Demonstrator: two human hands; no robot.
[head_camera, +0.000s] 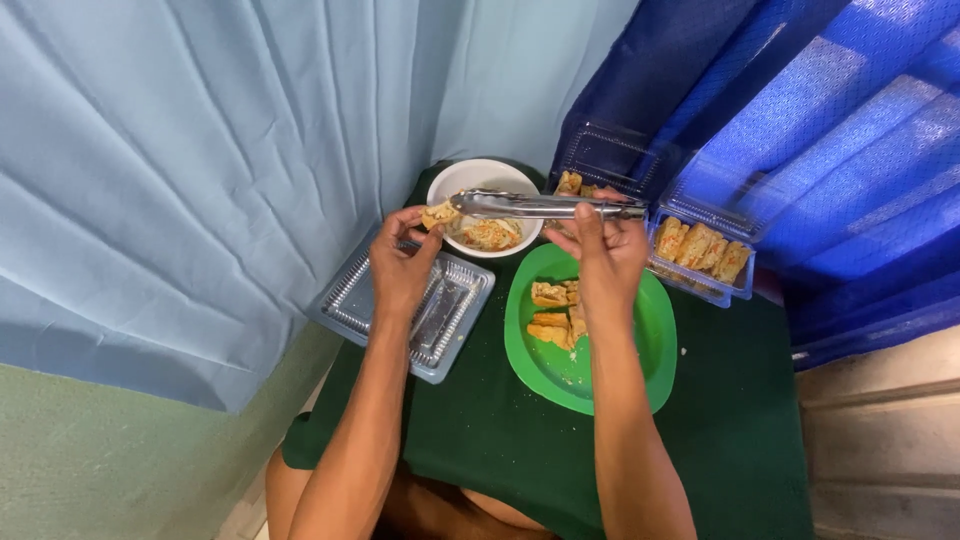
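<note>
Gripping metal tongs (540, 206), the right hand (608, 250) meets the left hand (402, 262) pinching a food piece (438, 214).

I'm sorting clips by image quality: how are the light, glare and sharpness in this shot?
Head view: soft, even light with faint shadows; the blue curtain glows where daylight comes through it; glints of glare on the metal tongs and the clear plastic box; left hand, right hand and green plate are fairly sharp; wide lens bends the edges.
</note>
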